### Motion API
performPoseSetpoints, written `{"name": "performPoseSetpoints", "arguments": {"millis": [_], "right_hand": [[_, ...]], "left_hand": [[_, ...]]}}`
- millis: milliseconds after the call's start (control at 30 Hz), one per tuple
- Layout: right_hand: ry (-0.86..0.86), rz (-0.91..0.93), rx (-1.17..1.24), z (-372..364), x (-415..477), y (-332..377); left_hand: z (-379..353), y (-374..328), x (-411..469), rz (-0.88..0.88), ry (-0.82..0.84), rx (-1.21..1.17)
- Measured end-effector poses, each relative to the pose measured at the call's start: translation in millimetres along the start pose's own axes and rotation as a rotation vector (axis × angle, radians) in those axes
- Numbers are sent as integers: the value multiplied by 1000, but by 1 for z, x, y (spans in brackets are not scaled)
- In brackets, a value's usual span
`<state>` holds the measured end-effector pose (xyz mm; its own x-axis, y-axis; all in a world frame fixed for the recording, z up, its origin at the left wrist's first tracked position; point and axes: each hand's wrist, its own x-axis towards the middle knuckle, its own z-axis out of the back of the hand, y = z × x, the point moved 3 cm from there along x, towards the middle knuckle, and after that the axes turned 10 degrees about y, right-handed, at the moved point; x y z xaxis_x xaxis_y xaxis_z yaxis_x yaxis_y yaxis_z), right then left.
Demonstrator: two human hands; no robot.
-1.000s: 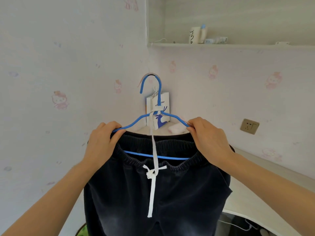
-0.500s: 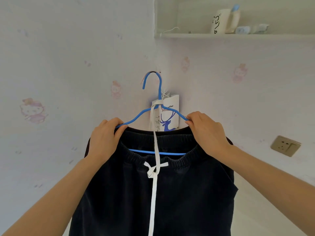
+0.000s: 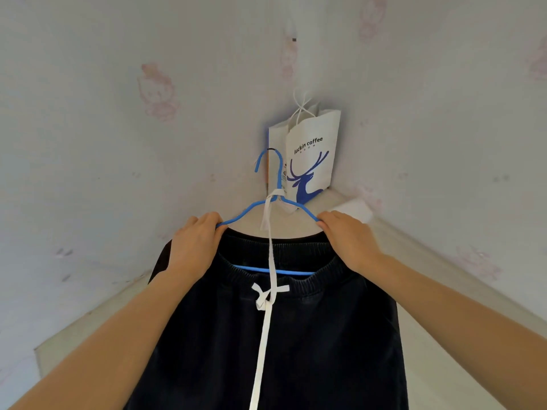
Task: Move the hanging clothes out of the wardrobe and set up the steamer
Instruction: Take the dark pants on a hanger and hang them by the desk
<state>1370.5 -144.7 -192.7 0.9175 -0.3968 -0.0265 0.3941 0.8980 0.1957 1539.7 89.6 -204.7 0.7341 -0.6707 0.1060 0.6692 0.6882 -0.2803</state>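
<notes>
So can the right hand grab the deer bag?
Probably not yet: the right hand grips the blue hanger, and the deer bag stands further back in the corner, with nothing between.

Trousers (image 3: 296, 335) on hanger (image 3: 251, 207) between hands, paper bag (image 3: 310, 161) behind on the table (image 3: 429, 335)

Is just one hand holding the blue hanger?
No, the left hand and the right hand each grip one shoulder of the blue hanger carrying the dark trousers.
</notes>
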Motion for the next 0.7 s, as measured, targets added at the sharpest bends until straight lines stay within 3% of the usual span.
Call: {"name": "performPoseSetpoints", "arguments": {"millis": [367,567,700], "right_hand": [[200,-36,395,-106,49,-51],[375,-86,314,-133,21,-88],[316,-74,318,-145,18,-85]], "left_hand": [[-119,33,35,67,199,122],[-140,47,44,84,249,84],[-149,52,52,91,260,57]]}}
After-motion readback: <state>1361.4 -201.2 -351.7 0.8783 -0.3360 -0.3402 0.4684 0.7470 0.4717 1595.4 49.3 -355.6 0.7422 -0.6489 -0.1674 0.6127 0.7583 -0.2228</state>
